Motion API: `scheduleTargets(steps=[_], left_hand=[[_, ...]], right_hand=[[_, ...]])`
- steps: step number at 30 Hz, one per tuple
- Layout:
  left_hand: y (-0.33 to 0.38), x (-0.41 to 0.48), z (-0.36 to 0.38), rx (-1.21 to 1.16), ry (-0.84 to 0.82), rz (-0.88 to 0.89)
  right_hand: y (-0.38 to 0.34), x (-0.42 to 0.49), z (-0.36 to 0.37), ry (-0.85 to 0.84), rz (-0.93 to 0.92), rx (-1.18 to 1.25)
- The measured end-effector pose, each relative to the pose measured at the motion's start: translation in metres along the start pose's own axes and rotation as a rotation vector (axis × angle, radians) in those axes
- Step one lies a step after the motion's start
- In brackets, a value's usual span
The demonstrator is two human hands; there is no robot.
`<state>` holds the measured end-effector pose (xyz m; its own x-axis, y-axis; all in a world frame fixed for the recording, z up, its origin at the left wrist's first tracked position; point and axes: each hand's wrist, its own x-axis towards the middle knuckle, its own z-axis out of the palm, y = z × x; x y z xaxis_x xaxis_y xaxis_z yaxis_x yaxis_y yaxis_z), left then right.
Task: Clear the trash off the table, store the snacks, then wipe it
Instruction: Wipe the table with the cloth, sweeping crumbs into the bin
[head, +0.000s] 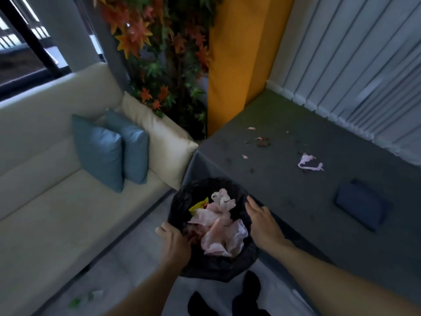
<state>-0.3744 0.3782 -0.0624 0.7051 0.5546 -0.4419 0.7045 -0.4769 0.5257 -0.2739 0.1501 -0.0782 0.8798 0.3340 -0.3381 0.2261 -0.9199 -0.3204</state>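
Feet in black socks [248,290] stand on the floor, just below the bin [211,267]. The bin is right next to the table corner, and a black bag [182,201] lines it. The left hand [175,244] curls its fingers over the left rim and grips it. The right hand [262,221] lies flat on the right rim with straight fingers and holds nothing. Inside are crumpled paper [218,233] and a yellow wrapper [198,205].

It all looks soft and light, so the bin should lift easily. The thin bag may slip, so I would hold the hard rim on both sides.

Farther off, on the table [284,183], lie a blue cloth [358,212], crumbs [263,142] and a pink scrap [307,161]. The scrap looks thin and floppy, so pinch it in the middle.
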Motion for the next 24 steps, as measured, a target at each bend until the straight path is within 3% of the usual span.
scheduleTargets(steps=[5,14,24], left_hand=[[-0.004,-0.009,0.028,-0.096,-0.070,-0.078],[0.022,-0.026,0.063,0.000,-0.162,-0.147],[0.064,-0.024,0.107,-0.114,-0.179,-0.217]], right_hand=[[0.020,-0.012,0.000,-0.023,0.006,0.013],[0.062,-0.016,-0.033,0.161,0.059,0.045],[0.147,-0.013,-0.059,0.268,0.195,0.025]])
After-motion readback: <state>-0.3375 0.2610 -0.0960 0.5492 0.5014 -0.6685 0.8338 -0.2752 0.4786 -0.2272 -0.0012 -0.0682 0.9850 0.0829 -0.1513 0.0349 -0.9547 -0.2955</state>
